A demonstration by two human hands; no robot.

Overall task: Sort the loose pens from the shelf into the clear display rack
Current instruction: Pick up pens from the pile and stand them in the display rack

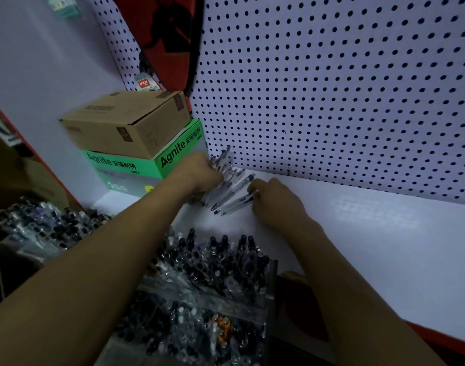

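Where both hands meet, clear-barrelled dark-capped loose pens [232, 191], fanned on white shelf [358, 233]

I see the white shelf [358, 233] lying bare to the right of my right hand [276, 204], all the way along the pegboard wall [331, 88], so a hand can pass there freely. On the left, the green box [146, 165] with the cardboard box [125, 120] stacked on it closes off the corner, and my left hand [199, 170] is wedged just beside it. The loose pens [231, 191] fill the gap between both hands. Below, the clear display rack [212, 286], bristling with upright pens, blocks the near edge under my forearms.
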